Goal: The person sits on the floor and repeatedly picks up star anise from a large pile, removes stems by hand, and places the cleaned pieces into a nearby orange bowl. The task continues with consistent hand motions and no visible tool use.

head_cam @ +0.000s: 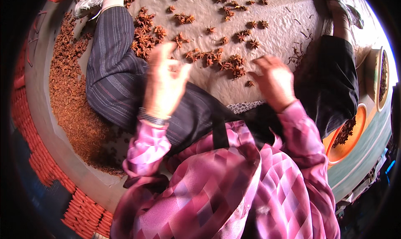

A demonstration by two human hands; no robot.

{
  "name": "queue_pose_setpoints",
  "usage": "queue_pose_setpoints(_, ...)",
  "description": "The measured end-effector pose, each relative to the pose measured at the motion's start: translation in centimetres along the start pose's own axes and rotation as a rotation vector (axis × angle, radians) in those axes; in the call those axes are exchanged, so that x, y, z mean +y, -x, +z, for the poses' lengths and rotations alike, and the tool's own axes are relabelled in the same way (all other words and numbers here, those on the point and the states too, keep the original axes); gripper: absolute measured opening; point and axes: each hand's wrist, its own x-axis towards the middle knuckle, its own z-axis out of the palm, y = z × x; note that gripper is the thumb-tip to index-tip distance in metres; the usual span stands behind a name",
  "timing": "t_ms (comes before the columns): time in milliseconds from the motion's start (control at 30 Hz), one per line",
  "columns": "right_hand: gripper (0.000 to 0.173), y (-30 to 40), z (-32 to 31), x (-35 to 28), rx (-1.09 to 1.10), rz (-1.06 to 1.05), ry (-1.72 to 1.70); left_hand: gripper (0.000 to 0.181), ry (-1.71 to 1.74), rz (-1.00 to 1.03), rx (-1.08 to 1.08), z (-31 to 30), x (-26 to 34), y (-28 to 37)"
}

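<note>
My left hand [166, 82] is raised above my left thigh, beside a heap of star anise [144, 35]. Motion blurs it, but its thumb and fingers look apart and I see nothing held in them. Over the right side of the sheet [219, 85] hangs my right hand [274, 79], also blurred, its thumb and bent fingers separated by a gap. Between both hands lies a cluster of reddish-brown star anise pods [233, 63]. One single star anise [250, 83] rests close to my right fingertips. More pods are scattered farther up the sheet.
Broken brown bits [67, 91] spread along my left side. Dark thin stems [296, 54] lie near my right leg. At right stand an orange bowl [360, 129] with dark pieces and a pale container [372, 73]. Red, stacked rod-like pieces [84, 214] line the lower left.
</note>
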Motion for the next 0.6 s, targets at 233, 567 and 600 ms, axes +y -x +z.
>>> queue_pose_setpoints(233, 0.026, -3.3, 1.1, -2.3, -0.102, -0.018, -0.457, 0.042, 0.145, -0.055, -0.214, 4.4, 0.9, 0.9)
queue_pose_setpoints(567, 0.020, -4.7, 0.2, -2.4, 0.059, -0.100, -0.178, 0.068, 1.105, -0.560, 0.061, -2.3, -2.1, -1.0)
queue_pose_setpoints(600, 0.023, -4.9, 2.2, -2.3, 0.081, -0.186, -0.061, 0.083, 1.052, -0.613, 0.020, -2.1, -2.1, -1.0)
